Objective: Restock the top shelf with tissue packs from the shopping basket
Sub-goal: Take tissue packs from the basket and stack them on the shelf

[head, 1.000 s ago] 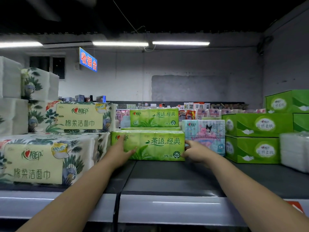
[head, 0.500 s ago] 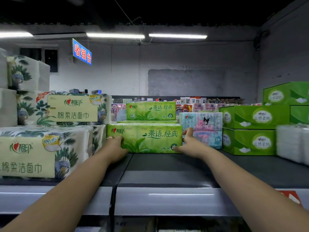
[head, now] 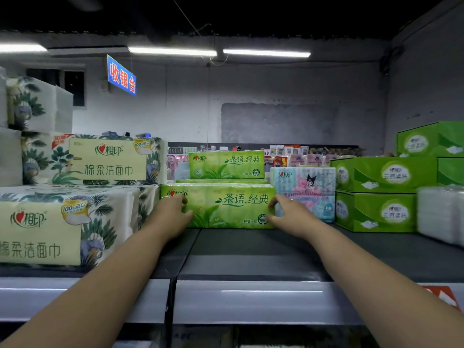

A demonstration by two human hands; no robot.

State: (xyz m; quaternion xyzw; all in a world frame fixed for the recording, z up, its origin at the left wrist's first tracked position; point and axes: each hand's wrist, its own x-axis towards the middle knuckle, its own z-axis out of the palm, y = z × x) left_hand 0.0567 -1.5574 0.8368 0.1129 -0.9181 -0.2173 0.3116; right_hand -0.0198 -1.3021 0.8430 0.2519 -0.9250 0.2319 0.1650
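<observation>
A long green tissue pack [head: 226, 207] lies on the dark top shelf [head: 251, 249], in front of a second green pack [head: 226, 165] that sits higher behind it. My left hand [head: 170, 213] holds its left end, fingers curled over the front face. My right hand [head: 288, 214] grips its right end, thumb up against the corner. The pack's left end meets the floral packs and its right end meets a pastel cartoon pack [head: 307, 187]. The shopping basket is out of view.
Large floral face-towel packs [head: 62, 222] are stacked at the left. Green tissue boxes [head: 376, 194] and a white wrapped pack [head: 442, 212] stand at the right. The shelf's grey front rail [head: 251, 300] runs below my arms. A blue sign [head: 121, 75] hangs behind.
My left hand has slid from the pack's left side onto its front face. My right hand has shifted at the right corner. The pack stays on the shelf.
</observation>
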